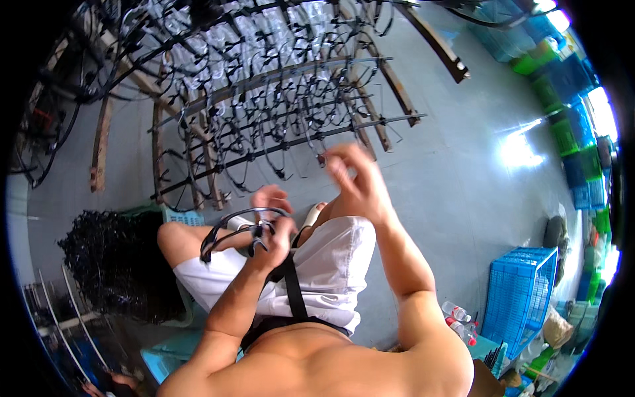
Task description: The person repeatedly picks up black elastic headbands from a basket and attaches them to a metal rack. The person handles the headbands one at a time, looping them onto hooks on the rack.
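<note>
My left hand (279, 233) is closed around a black curved hoop with small clip-like parts (210, 239), held above my left thigh. The hoop's exact kind does not show. Farther forward and to the right, my right hand (357, 177) has its fingers curled together close to the near bar of a rack (264, 151). Something small and dark shows at those fingertips, too small to name. Many thin black curved pieces (281, 129) hang from the rack's bars, with clear plastic strips (231, 43) among those at the back.
A large heap of black strands (112, 264) fills a container at my left. At my right stand a blue plastic crate (519, 291) and several plastic bottles (460, 324). Blue and green bins (562, 132) line the right wall. Wooden rack legs (433, 40) stick out over the grey floor.
</note>
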A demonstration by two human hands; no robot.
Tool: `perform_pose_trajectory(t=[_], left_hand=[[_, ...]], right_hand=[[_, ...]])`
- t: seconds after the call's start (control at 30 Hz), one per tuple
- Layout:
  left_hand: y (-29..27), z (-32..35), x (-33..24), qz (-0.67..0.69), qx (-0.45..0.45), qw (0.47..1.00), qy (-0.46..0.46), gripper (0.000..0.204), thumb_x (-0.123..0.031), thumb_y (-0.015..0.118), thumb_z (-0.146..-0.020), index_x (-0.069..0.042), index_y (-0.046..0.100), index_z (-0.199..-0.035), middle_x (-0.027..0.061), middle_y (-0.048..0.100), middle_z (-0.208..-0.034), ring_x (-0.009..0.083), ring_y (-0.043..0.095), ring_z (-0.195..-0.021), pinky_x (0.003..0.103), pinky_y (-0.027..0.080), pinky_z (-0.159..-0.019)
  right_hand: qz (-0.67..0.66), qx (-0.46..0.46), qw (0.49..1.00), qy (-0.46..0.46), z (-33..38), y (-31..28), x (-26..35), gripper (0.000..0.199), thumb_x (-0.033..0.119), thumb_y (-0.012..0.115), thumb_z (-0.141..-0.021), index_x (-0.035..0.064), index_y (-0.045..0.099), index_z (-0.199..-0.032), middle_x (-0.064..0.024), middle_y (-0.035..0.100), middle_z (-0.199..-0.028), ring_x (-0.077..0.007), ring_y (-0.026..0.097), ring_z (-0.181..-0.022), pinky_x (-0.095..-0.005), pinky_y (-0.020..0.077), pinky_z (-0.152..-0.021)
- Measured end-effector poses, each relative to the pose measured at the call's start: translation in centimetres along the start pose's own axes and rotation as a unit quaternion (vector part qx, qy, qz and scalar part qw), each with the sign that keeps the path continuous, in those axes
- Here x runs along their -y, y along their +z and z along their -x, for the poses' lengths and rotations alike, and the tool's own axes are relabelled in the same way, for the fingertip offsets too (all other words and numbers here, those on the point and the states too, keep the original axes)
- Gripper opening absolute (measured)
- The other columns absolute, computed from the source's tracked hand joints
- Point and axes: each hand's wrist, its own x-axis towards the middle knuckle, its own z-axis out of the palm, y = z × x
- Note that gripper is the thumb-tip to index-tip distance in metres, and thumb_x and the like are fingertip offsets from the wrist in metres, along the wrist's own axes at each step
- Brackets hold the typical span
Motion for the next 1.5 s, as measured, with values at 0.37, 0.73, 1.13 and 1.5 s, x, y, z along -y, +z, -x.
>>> perform_pose_trajectory(t=[0.37, 0.73, 1.13, 1.5], left_hand=[[-1.4, 1.8, -4.6, 0.011, 0.518, 0.792, -0.324, 0.027, -0.009, 0.045, -0.081, 0.003, 0.057, -0.102, 0.0092, 0.063, -0.078, 0.0122, 0.053, -0.045, 0.025, 0.043, -0.041], [-4.4, 4.4, -4.6, 0.333, 0.479, 0.721, -0.374, 0.039, -0.028, 0.054, -0.091, 0.01, 0.059, -0.1, 0.0151, 0.061, -0.066, 0.0141, 0.052, -0.043, 0.022, 0.039, -0.037], [-2.4, 2.1, -5.2, 0.008, 0.335, 0.942, 0.024, 0.046, -0.021, 0.05, -0.096, -0.001, 0.039, -0.136, 0.0148, 0.061, -0.089, 0.0117, 0.056, -0.067, 0.018, 0.042, -0.052], [10.4, -6.4, 3.3, -0.208, -0.047, 0.965, 0.15, 0.049, -0.007, 0.072, -0.077, -0.003, 0.049, -0.12, 0.0097, 0.056, -0.102, 0.0097, 0.047, -0.058, 0.023, 0.041, -0.051]], right_hand=[[-0.024, 0.168, 0.948, -0.268, 4.8, 1.6, 1.4, 0.051, -0.004, 0.059, -0.069, 0.0022, 0.051, -0.119, -0.0169, 0.045, -0.118, -0.037, 0.044, -0.113, -0.0387, 0.0434, -0.09], [-0.165, 0.27, 0.924, -0.214, 4.5, -2.4, 2.5, 0.02, -0.007, 0.066, -0.068, 0.0052, 0.051, -0.073, -0.01, 0.052, -0.088, -0.0271, 0.051, -0.08, -0.0364, 0.0418, -0.073], [-0.442, 0.418, 0.784, 0.124, 6.3, -9.6, -2.4, 0.037, 0.025, 0.06, -0.088, -0.0083, 0.052, -0.103, -0.0202, 0.063, -0.083, -0.0136, 0.051, -0.04, -0.0234, 0.0375, -0.033], [-0.547, 0.068, 0.815, 0.178, -8.6, -12.2, -4.3, 0.01, 0.014, 0.05, -0.093, 0.0043, 0.053, -0.094, -0.0051, 0.057, -0.081, -0.0117, 0.048, -0.062, -0.0242, 0.0407, -0.053]])
